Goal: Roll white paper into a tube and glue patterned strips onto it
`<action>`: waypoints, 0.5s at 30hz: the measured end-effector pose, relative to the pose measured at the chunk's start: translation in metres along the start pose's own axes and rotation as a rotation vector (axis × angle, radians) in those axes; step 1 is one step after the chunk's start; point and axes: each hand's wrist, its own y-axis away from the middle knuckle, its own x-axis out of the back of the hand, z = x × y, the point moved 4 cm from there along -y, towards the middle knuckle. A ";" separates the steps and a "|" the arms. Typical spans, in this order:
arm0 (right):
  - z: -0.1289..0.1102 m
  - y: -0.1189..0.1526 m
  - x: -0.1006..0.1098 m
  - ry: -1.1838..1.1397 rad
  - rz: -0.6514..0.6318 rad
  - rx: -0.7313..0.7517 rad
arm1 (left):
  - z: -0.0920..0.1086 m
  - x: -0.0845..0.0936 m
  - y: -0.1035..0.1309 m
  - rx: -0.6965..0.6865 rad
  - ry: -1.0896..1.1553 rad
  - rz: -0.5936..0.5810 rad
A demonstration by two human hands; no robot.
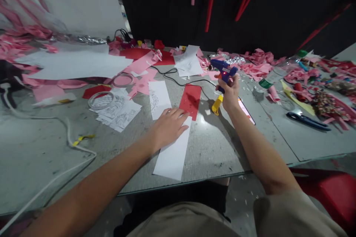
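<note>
My left hand lies flat, fingers spread, on a long white paper strip near the table's front edge. Its fingertips reach the lower end of a red paper piece. Left of that is a white strip with a printed drawing. My right hand is wrapped round the handle of a blue glue gun, held above the table with its nozzle pointing left and a small red light lit. A yellow tool and a phone with a lit screen lie below the right hand.
Printed sheets and a tape roll lie left. A black cord runs across the back to the glue gun. At the right are a plastic bottle, a dark blue cutter and paper scraps. A white cable crosses the left side.
</note>
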 end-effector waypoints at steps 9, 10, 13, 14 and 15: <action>-0.001 0.011 -0.009 0.055 -0.055 -0.082 | -0.006 0.002 -0.001 0.073 0.084 0.052; 0.000 0.012 -0.009 0.061 -0.065 -0.091 | -0.007 0.001 -0.001 0.086 0.095 0.057; -0.001 0.015 -0.010 0.066 -0.078 -0.082 | -0.014 -0.002 -0.001 0.128 0.125 0.075; -0.002 0.016 -0.010 0.074 -0.084 -0.077 | -0.016 -0.003 -0.002 0.139 0.131 0.081; -0.002 0.016 -0.009 0.090 -0.088 -0.075 | -0.018 -0.003 -0.002 0.148 0.132 0.088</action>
